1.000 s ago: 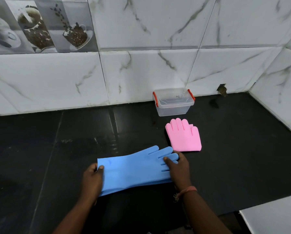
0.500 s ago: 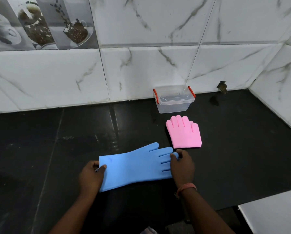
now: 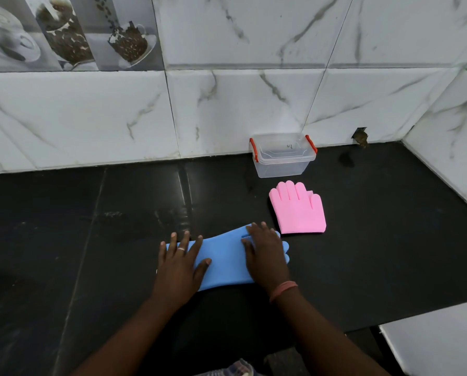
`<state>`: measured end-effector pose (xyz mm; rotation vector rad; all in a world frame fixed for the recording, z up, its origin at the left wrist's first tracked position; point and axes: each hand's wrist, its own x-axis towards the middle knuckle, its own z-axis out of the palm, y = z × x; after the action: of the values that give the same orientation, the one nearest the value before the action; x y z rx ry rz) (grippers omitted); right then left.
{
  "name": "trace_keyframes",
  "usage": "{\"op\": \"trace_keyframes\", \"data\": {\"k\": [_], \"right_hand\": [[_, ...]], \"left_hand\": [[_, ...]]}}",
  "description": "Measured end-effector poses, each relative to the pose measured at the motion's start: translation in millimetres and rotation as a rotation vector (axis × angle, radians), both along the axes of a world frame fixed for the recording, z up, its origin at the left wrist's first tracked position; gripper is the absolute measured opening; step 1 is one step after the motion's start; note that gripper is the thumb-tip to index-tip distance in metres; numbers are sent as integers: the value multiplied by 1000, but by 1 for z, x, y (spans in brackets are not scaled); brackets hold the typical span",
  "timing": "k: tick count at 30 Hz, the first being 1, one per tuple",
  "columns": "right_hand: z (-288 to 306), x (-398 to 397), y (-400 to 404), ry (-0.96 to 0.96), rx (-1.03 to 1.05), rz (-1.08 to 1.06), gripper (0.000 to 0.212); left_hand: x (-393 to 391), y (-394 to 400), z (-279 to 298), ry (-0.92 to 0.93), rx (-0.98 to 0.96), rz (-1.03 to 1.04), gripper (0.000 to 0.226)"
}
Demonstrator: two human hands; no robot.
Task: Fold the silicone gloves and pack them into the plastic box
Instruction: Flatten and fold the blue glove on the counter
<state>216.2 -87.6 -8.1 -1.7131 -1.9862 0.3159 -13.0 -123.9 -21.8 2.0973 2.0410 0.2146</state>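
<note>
A blue silicone glove (image 3: 224, 260) lies flat on the black counter (image 3: 376, 253), cuff to the left and fingers to the right. My left hand (image 3: 179, 263) rests flat on its cuff end with straight fingers. My right hand (image 3: 265, 255) lies flat over its finger end, hiding most of the glove's fingers. A folded pink glove (image 3: 298, 210) lies just beyond my right hand, fingers pointing to the wall. Behind it stands a clear plastic box (image 3: 282, 156) with red clips, against the tiled wall, with nothing visible inside.
Marble-look tiled walls close the counter at the back and on the right. A hole in the wall (image 3: 359, 137) shows near the back right corner. A white surface (image 3: 438, 346) lies beyond the counter's front right edge.
Both hands moved from gripping the blue glove's ends to lying flat on top of it. The camera view shifted a little; pink glove and box stayed put.
</note>
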Motion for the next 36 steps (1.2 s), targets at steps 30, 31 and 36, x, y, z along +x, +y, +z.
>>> {"op": "trace_keyframes", "data": {"k": [30,31,36], "right_hand": [[-8,-12,11,-222,-99,-66,57],[-6,-13,11,-233,-94,-74,57],[0,-42,-6,-50,-12,126,46]], "left_hand": [[-39,-30,21,-640,-7,723,26],[-40,-31,21,-632,-1,717,27],[-38,-36,21,-631,44,782,34]]}}
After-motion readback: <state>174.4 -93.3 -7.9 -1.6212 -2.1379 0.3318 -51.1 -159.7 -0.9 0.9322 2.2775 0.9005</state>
